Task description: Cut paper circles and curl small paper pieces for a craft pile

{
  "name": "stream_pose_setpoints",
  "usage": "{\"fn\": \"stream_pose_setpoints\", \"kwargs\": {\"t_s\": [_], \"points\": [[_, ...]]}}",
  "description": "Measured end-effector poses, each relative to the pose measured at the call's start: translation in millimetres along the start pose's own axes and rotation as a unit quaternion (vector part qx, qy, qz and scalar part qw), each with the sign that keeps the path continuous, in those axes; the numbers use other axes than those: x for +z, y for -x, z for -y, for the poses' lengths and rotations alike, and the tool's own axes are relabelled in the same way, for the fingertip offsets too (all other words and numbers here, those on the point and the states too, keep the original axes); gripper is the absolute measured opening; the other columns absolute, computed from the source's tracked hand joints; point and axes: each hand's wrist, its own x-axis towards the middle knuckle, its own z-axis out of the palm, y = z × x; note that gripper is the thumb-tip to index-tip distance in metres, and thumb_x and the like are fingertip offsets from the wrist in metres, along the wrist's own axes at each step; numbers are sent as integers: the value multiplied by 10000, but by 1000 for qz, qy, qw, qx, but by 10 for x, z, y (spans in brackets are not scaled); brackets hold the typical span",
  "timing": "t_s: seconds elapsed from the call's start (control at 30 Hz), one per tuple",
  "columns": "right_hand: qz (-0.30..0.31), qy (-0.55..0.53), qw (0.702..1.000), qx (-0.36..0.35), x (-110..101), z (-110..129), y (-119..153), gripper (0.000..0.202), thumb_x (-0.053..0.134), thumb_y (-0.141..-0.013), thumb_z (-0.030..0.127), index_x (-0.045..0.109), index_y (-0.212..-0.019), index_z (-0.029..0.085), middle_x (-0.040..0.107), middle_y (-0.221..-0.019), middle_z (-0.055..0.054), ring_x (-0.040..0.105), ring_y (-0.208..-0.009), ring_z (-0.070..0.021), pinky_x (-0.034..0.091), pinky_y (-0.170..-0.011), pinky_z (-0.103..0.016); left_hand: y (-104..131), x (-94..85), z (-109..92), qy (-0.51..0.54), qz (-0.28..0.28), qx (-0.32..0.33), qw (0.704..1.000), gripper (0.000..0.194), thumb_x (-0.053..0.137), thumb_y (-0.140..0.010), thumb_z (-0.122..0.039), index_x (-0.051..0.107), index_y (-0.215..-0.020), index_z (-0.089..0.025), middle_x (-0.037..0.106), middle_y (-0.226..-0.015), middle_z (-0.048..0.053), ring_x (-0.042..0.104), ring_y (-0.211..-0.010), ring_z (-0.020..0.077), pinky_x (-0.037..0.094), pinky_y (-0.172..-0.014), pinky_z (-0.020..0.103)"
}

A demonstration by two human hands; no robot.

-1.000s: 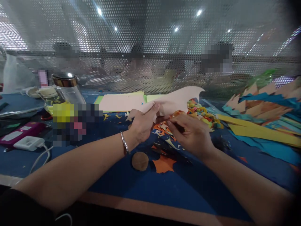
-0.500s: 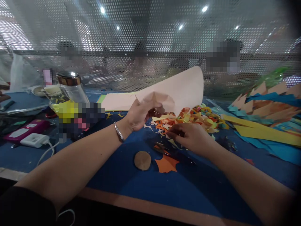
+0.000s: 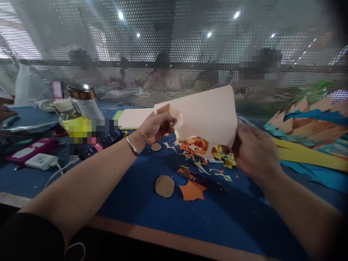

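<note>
My left hand (image 3: pixel 156 127) is closed on the left edge of a pale pink paper sheet (image 3: pixel 209 114), where the paper is folded and cut. My right hand (image 3: pixel 254 150) grips the sheet's right edge; its fingertips are partly hidden behind the paper. The sheet is tilted above a pile of orange, yellow and white paper scraps (image 3: pixel 193 154), covering much of it. In front of it on the table lie a dark, slim tool (image 3: pixel 205 180), whose kind I cannot make out, an orange pointed paper cut-out (image 3: pixel 192 190) and a round brown disc (image 3: pixel 164 186).
Left are a glass bottle (image 3: pixel 87 105), a phone (image 3: pixel 108 139), a white charger (image 3: pixel 40 161) and a purple box (image 3: pixel 35 149). More pale sheets (image 3: pixel 133 117) lie behind my left hand. At right are zigzag-cut papers (image 3: pixel 307 116) and a yellow strip (image 3: pixel 312 156). A perforated metal screen (image 3: pixel 185 43) stands behind.
My right hand has moved right from the scraps to the sheet's right edge. My left hand has shifted slightly left. The sheet has come lower, over the scraps, and a small disc now shows.
</note>
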Motion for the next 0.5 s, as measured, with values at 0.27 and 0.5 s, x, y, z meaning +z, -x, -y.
{"fn": "stream_pose_setpoints", "kwargs": {"t_s": [0.27,0.5], "points": [[6,-113,991,65,58,209,51,297,852,-736,410,666,-685,185,554,-460,20,475,-381,-77,335,-375,-207,-4,-10,-57,19,-16,18,1000,175,771,-675,-251,613,-693,-177,583,-630,-32,542,-556,77,447,-567,216],[-9,-70,996,47,79,200,63,299,801,-790,412,640,-655,199,548,-460,31,473,-389,-71,350,-390,-194,290,343,130,-16,207,54,977,362,914,-634,-383,708,-851,-179,723,-872,54,696,-980,249,530,-930,381]]}}
